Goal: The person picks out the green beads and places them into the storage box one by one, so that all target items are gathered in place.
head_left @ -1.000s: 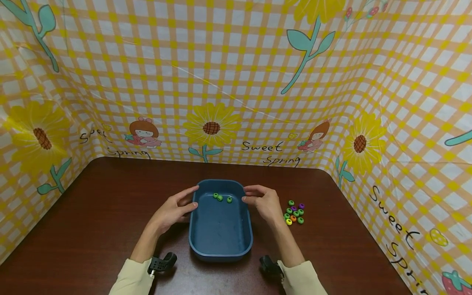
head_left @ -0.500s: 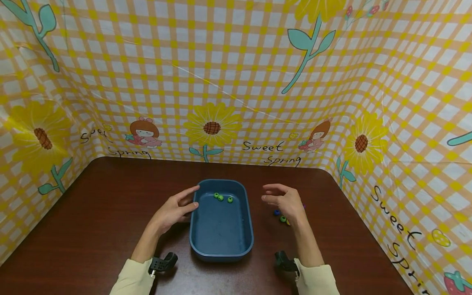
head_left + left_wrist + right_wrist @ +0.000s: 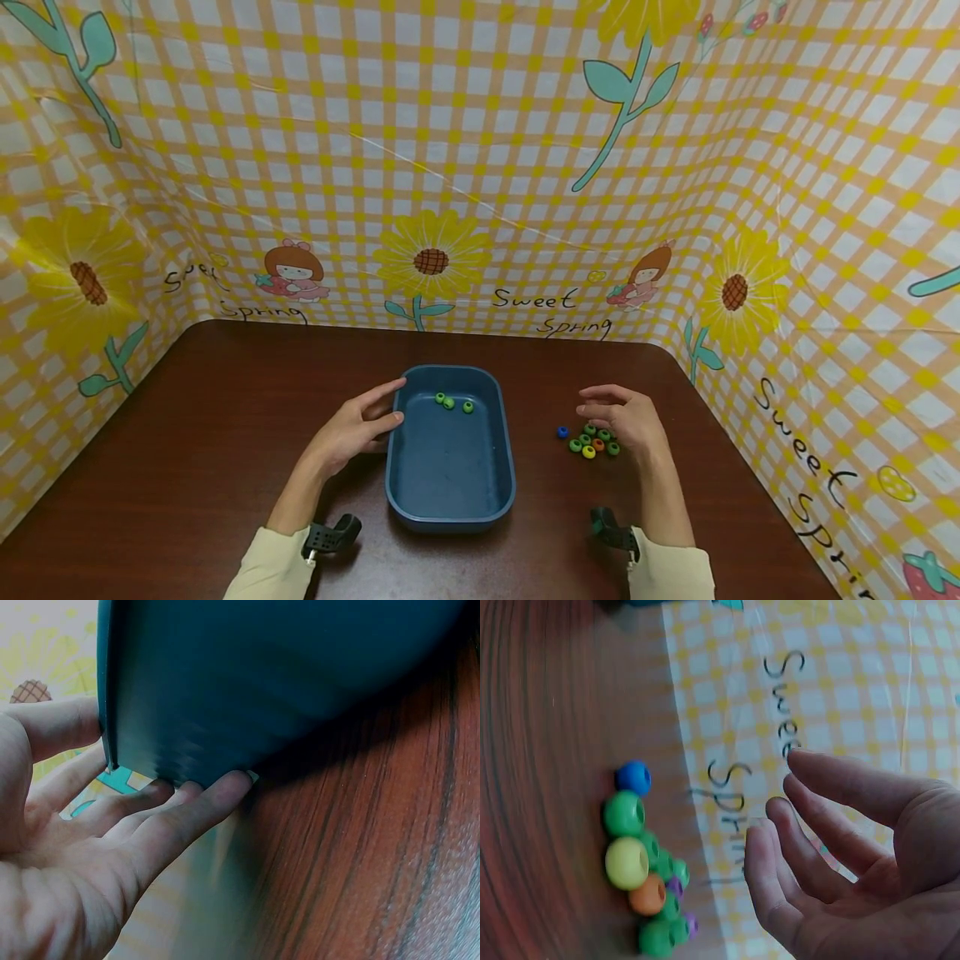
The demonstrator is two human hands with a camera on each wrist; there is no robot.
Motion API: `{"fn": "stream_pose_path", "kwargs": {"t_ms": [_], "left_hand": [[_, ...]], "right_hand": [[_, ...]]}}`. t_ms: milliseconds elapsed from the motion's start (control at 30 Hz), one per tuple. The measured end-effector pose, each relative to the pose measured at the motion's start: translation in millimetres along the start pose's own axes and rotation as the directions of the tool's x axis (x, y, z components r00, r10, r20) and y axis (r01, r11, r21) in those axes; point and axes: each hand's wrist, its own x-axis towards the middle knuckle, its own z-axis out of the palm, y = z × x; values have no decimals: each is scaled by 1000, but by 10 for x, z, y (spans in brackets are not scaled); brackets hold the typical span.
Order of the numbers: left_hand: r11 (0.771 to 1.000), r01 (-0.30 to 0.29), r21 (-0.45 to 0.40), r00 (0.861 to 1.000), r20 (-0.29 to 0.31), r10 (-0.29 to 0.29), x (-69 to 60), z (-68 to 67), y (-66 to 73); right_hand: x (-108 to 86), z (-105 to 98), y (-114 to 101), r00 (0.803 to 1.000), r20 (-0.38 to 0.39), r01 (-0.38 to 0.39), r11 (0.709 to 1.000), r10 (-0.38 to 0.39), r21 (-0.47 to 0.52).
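Note:
A blue rectangular tray (image 3: 450, 521) stands on the table, with three green beads (image 3: 448, 403) inside near its far end. My left hand (image 3: 352, 429) is at its left side, thumb and index tip at the rim. In the left wrist view, the other extended fingers (image 3: 202, 810) touch the outer wall. To the right, my right hand (image 3: 630, 423) hovers over a loose group of beads, its fingers slightly bent and apart, holding nothing. That group includes a blue bead (image 3: 634, 778), a yellow bead (image 3: 627, 863), an orange bead (image 3: 647, 893), purple ones and several green ones.
The dark brown wooden table (image 3: 247, 400) has rounded far corners. A yellow-checked cloth (image 3: 480, 167) with flowers and lettering encloses its back and sides. Each wrist wears a black strap (image 3: 330, 533) with a camera.
My right hand has left the tray's right rim and moved right, over the bead group. A blue bead now shows at the group's left. My left hand and the tray have stayed put.

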Motion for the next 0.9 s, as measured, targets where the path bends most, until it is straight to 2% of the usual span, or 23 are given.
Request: {"fn": "stream_pose_path", "kwargs": {"t_ms": [333,567,900], "left_hand": [[1000,-4,2,1000,1,4,-4,0,-14],[1000,-9,5,1000,-1,9,-1,7,-13],[1000,-13,2,1000,2,13,7,0,-17]], "right_hand": [[29,-271,288,996,34,-80,997,79,9],[19,-374,442,994,19,-107,989,109,-105],[43,-451,583,981,89,-164,982,171,-90]]}}
